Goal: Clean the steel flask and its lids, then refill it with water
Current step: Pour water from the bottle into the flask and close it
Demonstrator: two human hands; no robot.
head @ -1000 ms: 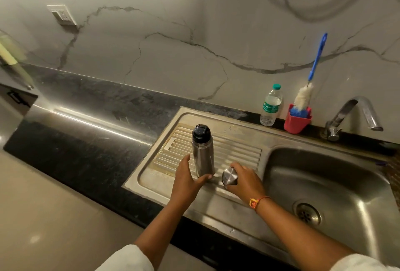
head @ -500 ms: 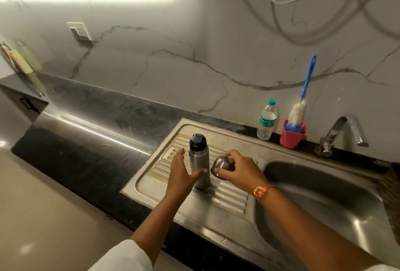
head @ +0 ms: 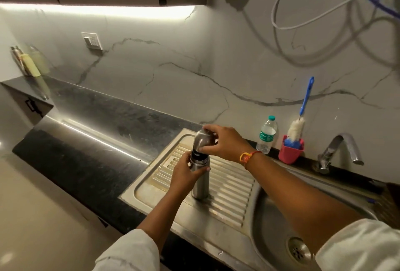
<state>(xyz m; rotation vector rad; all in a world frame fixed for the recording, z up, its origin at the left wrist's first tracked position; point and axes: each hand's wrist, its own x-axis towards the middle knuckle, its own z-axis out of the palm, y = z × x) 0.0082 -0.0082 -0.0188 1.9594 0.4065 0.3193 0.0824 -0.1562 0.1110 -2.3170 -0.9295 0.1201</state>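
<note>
The steel flask (head: 200,184) stands upright on the ribbed drainboard (head: 229,186) of the sink. My left hand (head: 184,173) grips its upper body just below the black inner lid (head: 197,154). My right hand (head: 225,143) holds the domed steel outer cap (head: 202,139) from above, its fingers curled round it. The cap sits tilted over the black lid at the flask's top, with a dark gap showing under its rim.
A plastic water bottle (head: 266,134) and a red cup (head: 290,152) holding a blue-handled bottle brush (head: 305,102) stand behind the drainboard. The tap (head: 339,149) rises at the right over the sink basin (head: 279,225) with its drain (head: 299,249). Black counter (head: 91,141) stretches left. Cables hang above.
My right hand has lifted the steel cap from beside the flask up onto its top. My left hand has slid higher on the flask. The camera has tilted upward.
</note>
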